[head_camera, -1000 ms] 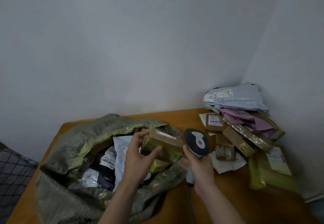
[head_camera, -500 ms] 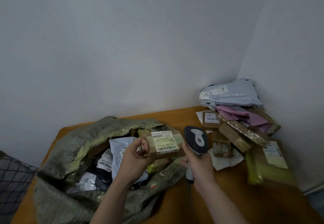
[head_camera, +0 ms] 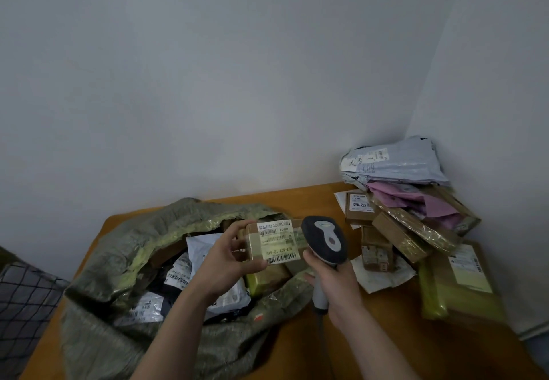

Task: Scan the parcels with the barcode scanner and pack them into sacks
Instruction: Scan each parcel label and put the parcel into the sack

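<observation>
The olive-green woven sack (head_camera: pixel 118 260) lies slumped on the wooden table (head_camera: pixel 371 350), its mouth gaping toward the right. Inside it are black bags (head_camera: pixel 166 296) with white barcode labels, a white plastic mailer (head_camera: pixel 205 246) and, at the right of the mouth, a box wrapped in yellow-green tape (head_camera: pixel 267 280).

Above the sack's mouth, the left hand (head_camera: pixel 219 263) grips a small cardboard parcel (head_camera: pixel 276 243) by its left end, thumb under the lower edge and fingers curled over the top. The parcel's long axis runs left to right. Its label faces the camera with the print upside down and a barcode along the lower edge.

Just over the sack's right rim stands the barcode scanner (head_camera: pixel 325 238), its handle running down toward the person and its dark head uppermost, overlapping the parcel's right end. Whether they touch cannot be told. The right hand (head_camera: pixel 332 281) is wrapped round the handle.

Well to the right of the sack, a pile of parcels (head_camera: pixel 410 219) fills the table's corner: grey and pink mailers on top, taped cardboard boxes below.
</observation>
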Motion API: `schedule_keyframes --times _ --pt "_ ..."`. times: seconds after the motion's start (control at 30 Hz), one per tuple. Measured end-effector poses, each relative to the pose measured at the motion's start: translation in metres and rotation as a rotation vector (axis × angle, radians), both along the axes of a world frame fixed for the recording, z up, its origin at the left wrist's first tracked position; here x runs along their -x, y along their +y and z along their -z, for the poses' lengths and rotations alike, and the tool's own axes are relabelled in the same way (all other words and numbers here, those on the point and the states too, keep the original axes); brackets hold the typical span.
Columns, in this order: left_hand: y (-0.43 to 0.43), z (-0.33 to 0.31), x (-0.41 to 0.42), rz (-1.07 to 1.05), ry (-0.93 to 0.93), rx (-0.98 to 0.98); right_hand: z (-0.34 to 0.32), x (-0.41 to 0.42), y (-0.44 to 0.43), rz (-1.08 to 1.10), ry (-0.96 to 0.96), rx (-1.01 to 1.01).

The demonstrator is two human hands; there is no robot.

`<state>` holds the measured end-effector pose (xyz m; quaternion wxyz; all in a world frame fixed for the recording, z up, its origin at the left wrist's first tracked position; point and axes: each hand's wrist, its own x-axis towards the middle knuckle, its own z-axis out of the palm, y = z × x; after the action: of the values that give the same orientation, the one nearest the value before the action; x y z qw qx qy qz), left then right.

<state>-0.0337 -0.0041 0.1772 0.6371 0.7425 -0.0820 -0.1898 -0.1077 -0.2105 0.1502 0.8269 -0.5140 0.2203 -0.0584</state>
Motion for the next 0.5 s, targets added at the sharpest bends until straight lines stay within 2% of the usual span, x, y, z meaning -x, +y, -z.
schedule_keyframes --times 0.17,0.33,0.5 --pt "0.008 0.003 -0.010 -0.053 -0.060 -0.083 0.001 0.000 0.008 -0.042 0.039 0.107" --pt "0.012 0.009 -0.017 -0.106 -0.115 -0.120 0.002 0.002 0.019 -0.264 0.038 0.237" --pt "0.013 0.013 -0.020 -0.130 -0.109 -0.092 -0.005 0.005 0.030 -0.350 0.014 0.238"
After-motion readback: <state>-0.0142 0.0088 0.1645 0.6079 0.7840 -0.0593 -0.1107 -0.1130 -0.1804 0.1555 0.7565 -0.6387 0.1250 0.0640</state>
